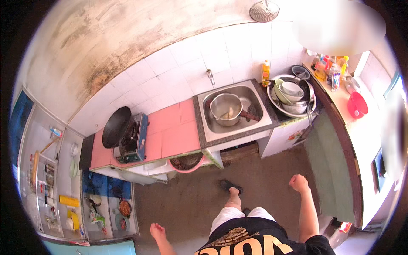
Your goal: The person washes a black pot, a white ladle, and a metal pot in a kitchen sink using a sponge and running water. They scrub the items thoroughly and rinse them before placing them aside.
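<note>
My left hand [158,230] hangs low over the brown floor, fingers loosely curled, with nothing seen in it. My right hand [299,183] is out to the right above the floor, curled, and no object shows in it. Both are well away from the counter. Before me a steel sink [206,131] holds a metal pot [225,110] with something pale in it. A brown handle sticks out to the pot's right. A faucet [210,77] is on the tiled wall behind. To the right, a large metal basin [271,102] is piled with bowls [291,91] and pans.
A black wok [117,127] leans on a gas stove [142,137] on the pink-tiled counter [178,137]. Shelves [78,237] stand at left. An orange bottle [265,73] is beside the basin. The right-hand counter [366,140] bears bottles and a red bowl [357,105].
</note>
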Demonstrator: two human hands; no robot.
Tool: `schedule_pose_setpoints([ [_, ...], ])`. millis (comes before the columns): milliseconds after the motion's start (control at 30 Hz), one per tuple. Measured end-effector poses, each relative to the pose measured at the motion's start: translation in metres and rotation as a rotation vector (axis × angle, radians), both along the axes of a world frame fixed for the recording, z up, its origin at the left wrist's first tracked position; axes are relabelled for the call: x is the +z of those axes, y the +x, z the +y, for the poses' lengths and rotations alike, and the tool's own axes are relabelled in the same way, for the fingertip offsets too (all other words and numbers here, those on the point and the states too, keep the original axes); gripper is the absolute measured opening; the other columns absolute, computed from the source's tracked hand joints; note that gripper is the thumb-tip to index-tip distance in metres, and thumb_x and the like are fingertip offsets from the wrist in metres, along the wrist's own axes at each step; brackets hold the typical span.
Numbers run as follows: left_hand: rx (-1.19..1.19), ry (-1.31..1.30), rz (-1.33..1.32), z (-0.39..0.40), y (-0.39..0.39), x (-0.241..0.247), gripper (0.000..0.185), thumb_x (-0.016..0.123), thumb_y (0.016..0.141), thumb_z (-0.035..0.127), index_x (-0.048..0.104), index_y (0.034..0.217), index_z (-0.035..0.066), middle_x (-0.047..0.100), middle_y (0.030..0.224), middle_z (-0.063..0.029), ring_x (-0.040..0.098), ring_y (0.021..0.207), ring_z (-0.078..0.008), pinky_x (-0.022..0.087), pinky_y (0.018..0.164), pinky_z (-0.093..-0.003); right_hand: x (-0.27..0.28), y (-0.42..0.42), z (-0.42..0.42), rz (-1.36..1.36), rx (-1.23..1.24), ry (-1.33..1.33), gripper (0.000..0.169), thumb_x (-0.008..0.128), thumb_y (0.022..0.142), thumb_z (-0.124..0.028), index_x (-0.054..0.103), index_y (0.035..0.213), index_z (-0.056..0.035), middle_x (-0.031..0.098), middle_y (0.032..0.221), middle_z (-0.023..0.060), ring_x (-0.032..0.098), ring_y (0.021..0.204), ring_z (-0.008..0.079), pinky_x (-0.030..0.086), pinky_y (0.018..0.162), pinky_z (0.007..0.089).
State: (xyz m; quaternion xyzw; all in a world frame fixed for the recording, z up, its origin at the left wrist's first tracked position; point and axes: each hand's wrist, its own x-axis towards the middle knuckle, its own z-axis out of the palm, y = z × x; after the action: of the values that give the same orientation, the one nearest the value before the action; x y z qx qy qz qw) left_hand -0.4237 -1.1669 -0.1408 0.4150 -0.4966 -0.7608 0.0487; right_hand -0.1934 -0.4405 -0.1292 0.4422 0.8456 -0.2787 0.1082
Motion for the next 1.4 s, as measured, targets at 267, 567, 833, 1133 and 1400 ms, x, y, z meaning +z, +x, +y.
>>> schedule_pose_setpoints([
  [267, -0.718, -0.322, 0.008, 0.287, -0.208, 0.015, 0.016, 0.055, 0.089, 0.022, 0.049, 0.098, 0.011, 0.054, 0.068, -0.0038, 0.047, 0.048, -0.0102, 0.036, 0.038, -0.0229, 0.038, -0.092, 0.054, -0.011, -0.159, -0.002, 0.021, 0.072, 0.069, -0.021, 0.068, 0.086, -0.0084, 0.068, 0.084, 0.0111, 0.065, 0.083, 0.0271, 0.051, 0.075, 0.0367],
  [567, -1.413, -0.424, -0.032, 0.577, -0.338, 0.004, 0.031, 0.059, 0.088, 0.034, 0.052, 0.094, 0.005, 0.062, 0.064, -0.0086, 0.050, 0.040, -0.0129, 0.040, 0.033, -0.0261, 0.067, -0.260, 0.081, 0.433, 0.020, -0.158, 0.020, 0.068, 0.076, -0.015, 0.066, 0.091, -0.0016, 0.068, 0.083, 0.0135, 0.066, 0.076, 0.0202, 0.051, 0.070, 0.0307],
  [833, -1.432, -0.641, 0.005, 0.621, -0.372, -0.030, 0.031, 0.050, 0.089, 0.030, 0.056, 0.077, 0.002, 0.059, 0.060, -0.0099, 0.057, 0.049, -0.0224, 0.045, 0.048, -0.0373, 0.021, -0.482, 0.085, 0.587, 0.470, -0.017, 0.023, 0.065, 0.075, -0.017, 0.065, 0.094, -0.0042, 0.062, 0.089, 0.0180, 0.063, 0.079, 0.0326, 0.050, 0.070, 0.0383],
  [1133, -1.399, -1.263, 0.082, 0.616, -0.346, 0.042, 0.025, 0.054, 0.085, 0.028, 0.055, 0.074, 0.006, 0.061, 0.066, -0.0157, 0.060, 0.066, -0.0379, 0.045, 0.057, -0.0478, -0.099, -0.592, 0.069, -0.222, 0.723, -0.008, 0.029, 0.052, 0.084, -0.021, 0.062, 0.111, -0.0137, 0.035, 0.139, 0.0207, 0.044, 0.120, 0.0361, 0.044, 0.092, 0.0436],
  [1400, -1.221, 0.280, -0.650, 0.657, -0.393, -0.027, 0.021, 0.047, 0.086, 0.024, 0.050, 0.073, 0.008, 0.053, 0.060, -0.0016, 0.043, 0.043, -0.0115, 0.031, 0.037, -0.0270, -0.075, -0.579, 0.076, 0.552, 0.342, -0.605, 0.022, 0.065, 0.069, -0.017, 0.057, 0.074, 0.0029, 0.055, 0.071, 0.0136, 0.053, 0.065, 0.0212, 0.043, 0.060, 0.0339],
])
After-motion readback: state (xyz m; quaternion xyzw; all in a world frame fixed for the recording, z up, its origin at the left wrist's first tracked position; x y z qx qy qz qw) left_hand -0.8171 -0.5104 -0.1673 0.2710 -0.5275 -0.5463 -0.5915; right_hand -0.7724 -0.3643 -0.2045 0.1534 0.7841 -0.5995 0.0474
